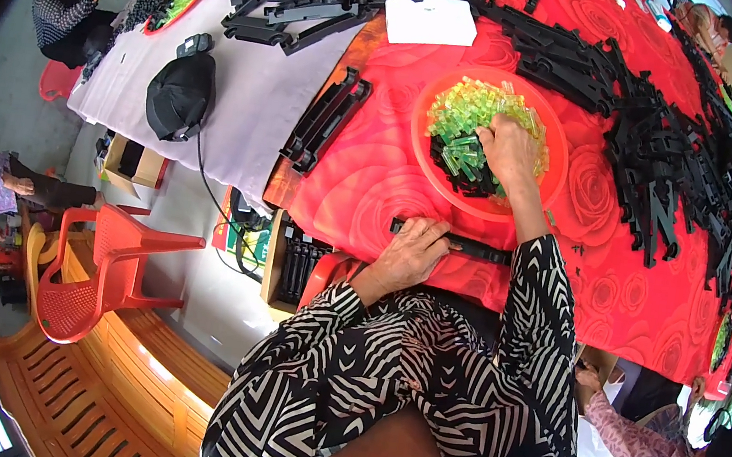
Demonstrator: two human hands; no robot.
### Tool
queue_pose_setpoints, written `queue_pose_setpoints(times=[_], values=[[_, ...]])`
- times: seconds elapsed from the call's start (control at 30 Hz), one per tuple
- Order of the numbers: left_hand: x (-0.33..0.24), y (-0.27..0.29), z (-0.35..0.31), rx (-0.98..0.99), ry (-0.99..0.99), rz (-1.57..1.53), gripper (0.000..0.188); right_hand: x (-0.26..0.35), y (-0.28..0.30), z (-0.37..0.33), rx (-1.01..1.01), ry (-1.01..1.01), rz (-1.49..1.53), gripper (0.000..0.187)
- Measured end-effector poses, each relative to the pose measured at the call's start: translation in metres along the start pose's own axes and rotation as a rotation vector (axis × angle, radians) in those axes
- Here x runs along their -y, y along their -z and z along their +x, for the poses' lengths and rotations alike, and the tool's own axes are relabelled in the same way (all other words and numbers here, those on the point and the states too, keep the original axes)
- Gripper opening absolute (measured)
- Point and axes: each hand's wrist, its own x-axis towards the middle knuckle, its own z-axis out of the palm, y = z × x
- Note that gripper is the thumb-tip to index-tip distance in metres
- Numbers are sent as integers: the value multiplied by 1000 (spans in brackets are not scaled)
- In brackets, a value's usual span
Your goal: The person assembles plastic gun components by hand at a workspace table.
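Right hand reaches over the near right rim of a round, red-orange plastic tray, down among small translucent yellow-green tubular pieces. Fingers bunched narrow; cannot tell whether a piece is pinched. Small black plastic pieces lie in the near part of the same tray, beside the greener tubes.

Left hand close to the near edge, fingers curled round the left part of a long, narrow black plastic strip. Strip runs sideways between tray and torso, its right end meeting or passing under the right sleeve; cannot tell which. Little room on the body side.

Tabletop under red rose-patterned cloth. Bare cloth left of the tray, as far as a long black plastic frame lying aslant near the seam with the pale lilac cloth. Another bare stretch right of the tray and down to the near edge, bounded by a broad heap of black plastic parts that crowds the right side. Far side tighter: a white, flat-topped paper box just beyond the tray, black parts to both sides of it. Sleeve crosses the rim; forearm has open cloth to its right
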Motion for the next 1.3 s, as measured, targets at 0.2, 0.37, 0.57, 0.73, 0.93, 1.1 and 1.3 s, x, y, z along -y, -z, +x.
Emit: queue_pose_setpoints(times=[0.2, 0.37, 0.57, 0.73, 0.93, 1.1, 1.3], values=[[1, -2, 0, -5, 10, 16, 21, -20, -5, -5, -157, 95, 487, 19], [-5, -1, 4, -20, -6, 46, 24, -26, 16, -39, -331, -24, 652, 13], [-20, 8, 8, -158, 79, 19, 31, -4, 50, -97, -161, -171, 1033, 10], [-36, 16, 21, -311, 683, -1110, 21, 5, 43, -159, -38, -45, 1016, 7], [-37, 12, -7, 20, 879, -1238, 11, 6, 43, -204, 12, -54, 903, 11], [-40, 17, -15, 121, 984, -1305, 11, -4, 49, -217, -52, 272, 746, 23], [-42, 19, -13, 217, 1042, -1278, 11, -6, 50, -220, -96, 290, 726, 21]])
